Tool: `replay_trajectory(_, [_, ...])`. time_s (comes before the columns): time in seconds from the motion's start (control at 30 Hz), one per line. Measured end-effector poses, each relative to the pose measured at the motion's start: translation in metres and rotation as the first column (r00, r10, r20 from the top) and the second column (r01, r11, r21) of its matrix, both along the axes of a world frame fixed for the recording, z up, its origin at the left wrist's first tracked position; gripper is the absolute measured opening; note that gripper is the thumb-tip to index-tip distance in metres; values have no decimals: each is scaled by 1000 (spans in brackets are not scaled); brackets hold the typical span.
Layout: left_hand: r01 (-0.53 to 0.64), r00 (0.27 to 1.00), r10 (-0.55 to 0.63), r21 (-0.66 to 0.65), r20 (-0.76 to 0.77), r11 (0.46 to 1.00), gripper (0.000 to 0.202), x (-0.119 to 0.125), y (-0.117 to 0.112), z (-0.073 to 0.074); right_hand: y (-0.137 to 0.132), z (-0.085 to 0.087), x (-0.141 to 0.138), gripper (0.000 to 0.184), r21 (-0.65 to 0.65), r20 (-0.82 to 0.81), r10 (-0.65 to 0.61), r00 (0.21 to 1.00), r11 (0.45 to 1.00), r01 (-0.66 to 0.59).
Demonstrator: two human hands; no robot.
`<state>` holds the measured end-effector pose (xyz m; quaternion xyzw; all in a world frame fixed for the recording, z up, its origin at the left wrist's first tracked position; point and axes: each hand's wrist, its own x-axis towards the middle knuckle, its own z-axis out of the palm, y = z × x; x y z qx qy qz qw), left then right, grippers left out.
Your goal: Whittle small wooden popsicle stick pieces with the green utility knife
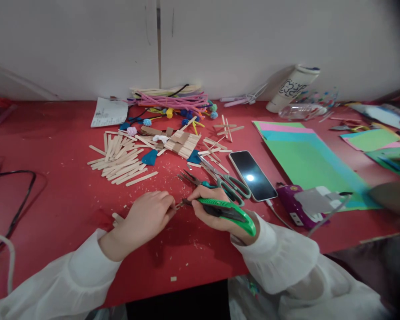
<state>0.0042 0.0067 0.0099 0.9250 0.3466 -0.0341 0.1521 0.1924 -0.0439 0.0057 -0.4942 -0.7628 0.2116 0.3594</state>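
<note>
Red tabletop (53, 146), scissors (216, 171) and phone (255, 178) beyond right hand (210, 218) round cutter (242, 218), left hand (151, 213) closed on perhaps a stick (179, 205).

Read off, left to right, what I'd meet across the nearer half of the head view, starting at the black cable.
Black cable → left hand → green cutter held in the right hand → purple power block. Things overlapping these from side to side are left out.

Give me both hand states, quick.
Left hand: closed, apparently pinching a small wooden piece, mostly hidden.
Right hand: closed, holding the green utility knife.
</note>
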Motion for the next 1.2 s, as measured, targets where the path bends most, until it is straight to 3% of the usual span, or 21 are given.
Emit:
replay_trajectory(0.3, [5, 1000, -5, -50, 7, 999, 13, 0, 1, 2, 2, 1, 1, 9, -38, -57, -8, 998, 999, 6])
replay_trajectory(0.57, [-4, 1000, 4, -21, 9, 1000, 10, 2, 2, -4, 1, 12, 1, 14, -232, -49, -83, 995, 970, 70])
replay_trajectory(0.67, [-31, 999, 32, -42, 15, 999, 10, 2, 2, -3, -2, 3, -4, 12, -123, -34, -86, 996, 989, 81])
replay_trajectory(0.77, [-51, 998, 54, -60, 35, 997, 11, 2, 2, -2, -4, -10, -8, 9, 42, 17, 79, 997, 996, -80])
replay_trajectory(0.9, [-47, 996, 53, -78, 71, 996, 12, 1, 3, -3, -5, -19, -8, 13, 31, 27, 176, 984, 984, -177])
replay_trajectory(1.1, [-51, 997, 55, -78, 51, 996, 12, 2, 4, -3, -3, -3, -5, 9, -11, -24, -13, 1000, 1000, 13])
replay_trajectory(1.2, [-26, 999, 29, -69, 44, 997, 9, 1, 4, -2, -3, 4, -5, 11, -129, -89, -90, 992, 989, 78])
